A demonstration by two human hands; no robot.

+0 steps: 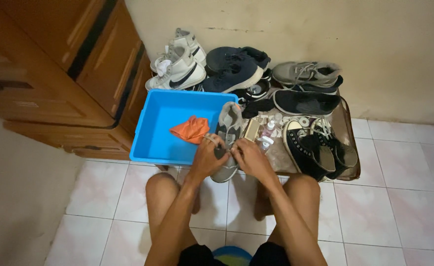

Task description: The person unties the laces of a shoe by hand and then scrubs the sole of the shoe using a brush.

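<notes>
I log: blue tub (153, 143) holding an orange cloth (191, 129); white high-tops (177, 69); navy sneakers (234, 66); black high-tops (318, 150); wooden cabinet (54, 64).

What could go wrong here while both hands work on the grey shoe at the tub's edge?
1. The grey shoe seems to rest across the blue tub rim, steadied by the left hand and right hand; it might tip in onto the orange cloth.
2. Small bottles stand beside the right hand; an elbow shift could topple them.

grey shoe's (228, 129) middle behind fingers (220, 144)
</notes>
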